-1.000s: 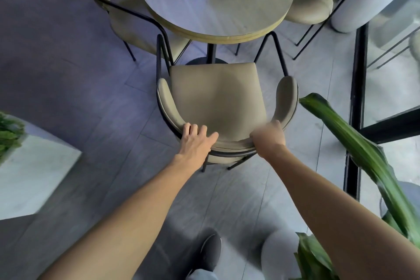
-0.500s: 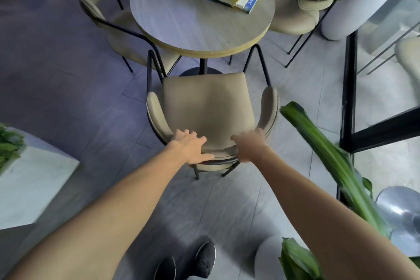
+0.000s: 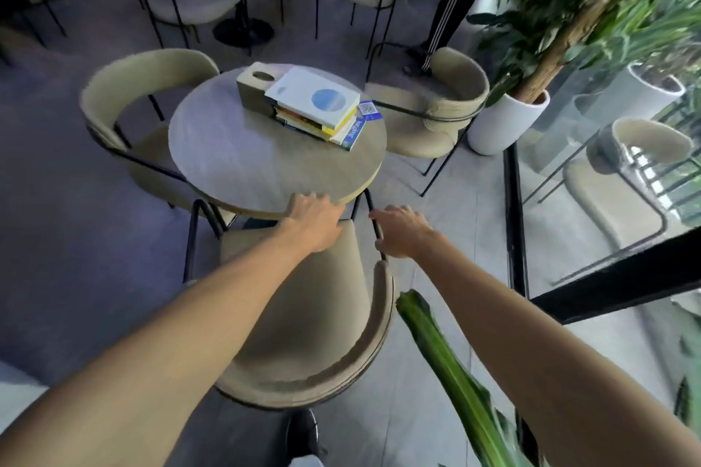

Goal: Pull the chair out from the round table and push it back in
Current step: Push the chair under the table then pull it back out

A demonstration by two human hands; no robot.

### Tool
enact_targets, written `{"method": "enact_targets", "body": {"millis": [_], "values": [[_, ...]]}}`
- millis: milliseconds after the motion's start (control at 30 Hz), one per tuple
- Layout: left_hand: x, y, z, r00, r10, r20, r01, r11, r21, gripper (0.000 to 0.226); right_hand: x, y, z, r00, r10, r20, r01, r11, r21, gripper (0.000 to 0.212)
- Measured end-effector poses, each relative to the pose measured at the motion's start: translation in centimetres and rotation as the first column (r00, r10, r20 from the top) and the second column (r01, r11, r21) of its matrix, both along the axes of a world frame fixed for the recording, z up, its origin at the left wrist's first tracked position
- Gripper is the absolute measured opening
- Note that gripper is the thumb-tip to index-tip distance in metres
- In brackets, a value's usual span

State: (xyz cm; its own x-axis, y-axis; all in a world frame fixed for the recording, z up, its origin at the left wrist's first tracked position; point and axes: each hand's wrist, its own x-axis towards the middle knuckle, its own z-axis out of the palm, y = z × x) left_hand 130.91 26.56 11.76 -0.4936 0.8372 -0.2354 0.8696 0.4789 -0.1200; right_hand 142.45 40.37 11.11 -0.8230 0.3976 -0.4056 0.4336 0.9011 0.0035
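Fingers [image 3: 303, 201] of my left hand [image 3: 316, 222] lie flat and slightly spread at the near rim of the round desk [image 3: 242, 163], while my right hand [image 3: 402, 231] curls loosely beside the chair's black frame bar [image 3: 373, 216], though I cannot tell if it grips. I judge the chair [image 3: 322, 315] sits directly below both hands, backrest towards me, front edge at the desk rim. On the desk, a book stack [image 3: 318, 106] leans against a tan box [image 3: 252, 89], whose contents I can't see.
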Motion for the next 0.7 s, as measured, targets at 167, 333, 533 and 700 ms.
{"method": "enact_targets", "body": {"millis": [167,333,533,700], "values": [[-1.2,6.7,1.6,0.988,-0.107,-0.108,0.108,0.994,-0.004,0.034,-1.8,7.0,2.3,0.999,-0.05,0.018,0.049,0.999,0.017,0.055],[-2.5,13.5,2.2,0.987,-0.132,-0.09,0.131,0.991,-0.006,0.032,-2.7,14.8,3.4,0.993,-0.111,0.034,0.11,0.994,0.021,0.062],[-3.4,24.9,2.3,0.992,-0.096,-0.079,0.095,0.995,-0.012,0.033,-3.2,25.8,2.8,0.994,-0.101,0.031,0.1,0.994,0.036,0.061],[-3.6,35.7,1.3,0.999,-0.024,-0.042,0.023,1.0,-0.021,0.038,-3.1,37.0,0.8,0.998,-0.045,0.052,0.046,0.999,-0.01,0.057]]}}
